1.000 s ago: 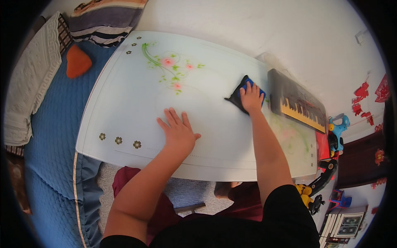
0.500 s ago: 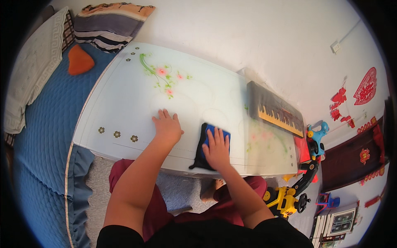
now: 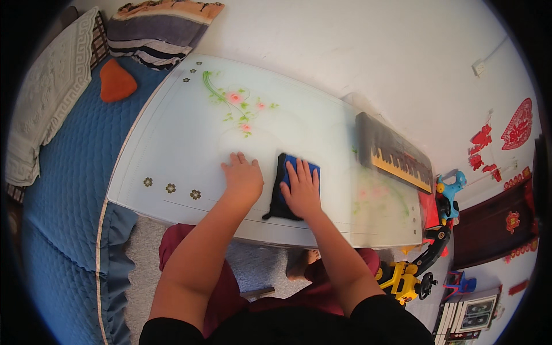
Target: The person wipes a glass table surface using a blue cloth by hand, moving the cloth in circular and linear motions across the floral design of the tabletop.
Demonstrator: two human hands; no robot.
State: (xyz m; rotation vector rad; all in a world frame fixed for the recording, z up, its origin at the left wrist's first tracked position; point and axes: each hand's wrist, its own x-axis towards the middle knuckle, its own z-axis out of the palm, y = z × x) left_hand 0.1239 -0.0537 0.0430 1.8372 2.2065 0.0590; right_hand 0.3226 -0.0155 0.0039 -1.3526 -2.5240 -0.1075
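My right hand point(image 3: 302, 190) lies flat on a folded blue-and-black cloth point(image 3: 277, 198), fingers stretched out, pressing it against the glossy white table point(image 3: 161, 144). The blue part of the cloth is under my fingers; the black part shows along its left side and nearer edge. To the left, my left hand point(image 3: 243, 181) rests on the bare tabletop with its fingers apart, holding nothing. Pink flowers with green stems decorate the table's surface, along with small dark flower shapes near its left corners.
An electronic keyboard point(image 3: 397, 152) sits on the table's far right side by the wall. A bed with a blue quilted cover point(image 3: 69, 190) borders the table's left. An orange cushion point(image 3: 118, 81) lies on it. Beyond the right end stands a yellow ride-on toy point(image 3: 401, 282).
My right hand has slid the cloth away from the table's near edge. My left hand stays on nearly the same spot of the table. The whole view has shifted slightly.
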